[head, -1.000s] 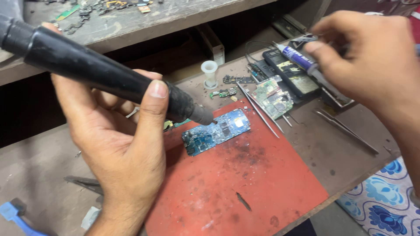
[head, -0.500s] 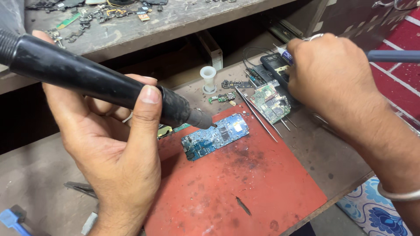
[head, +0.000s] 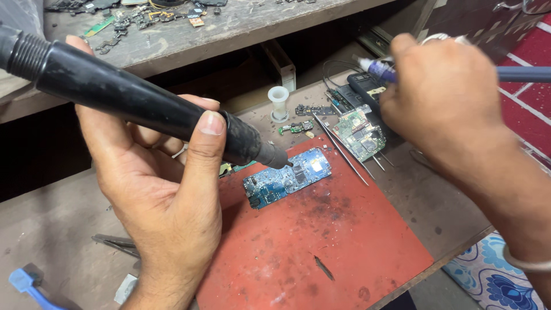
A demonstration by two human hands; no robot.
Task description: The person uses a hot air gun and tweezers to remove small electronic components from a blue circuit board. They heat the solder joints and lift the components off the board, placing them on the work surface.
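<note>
The left hand (head: 166, 212) is wrapped round a thick black hot-air handpiece (head: 138, 103), whose nozzle meets a blue rectangular circuit board (head: 287, 179) studded with small chips, lying on the scorched red mat (head: 321, 247) on the bench (head: 51, 229). The right hand (head: 445, 97), far right, grips a blue-and-white syringe-like tube (head: 381, 70).

Electronics repair workshop: circuit boards (head: 287, 181), red work mat (head: 321, 247), tweezers (head: 341, 149), scuffed bench (head: 51, 229).

No packages, labels or signs; 1 dark phone screen (head: 367, 86) behind the green board (head: 359, 132).
</note>
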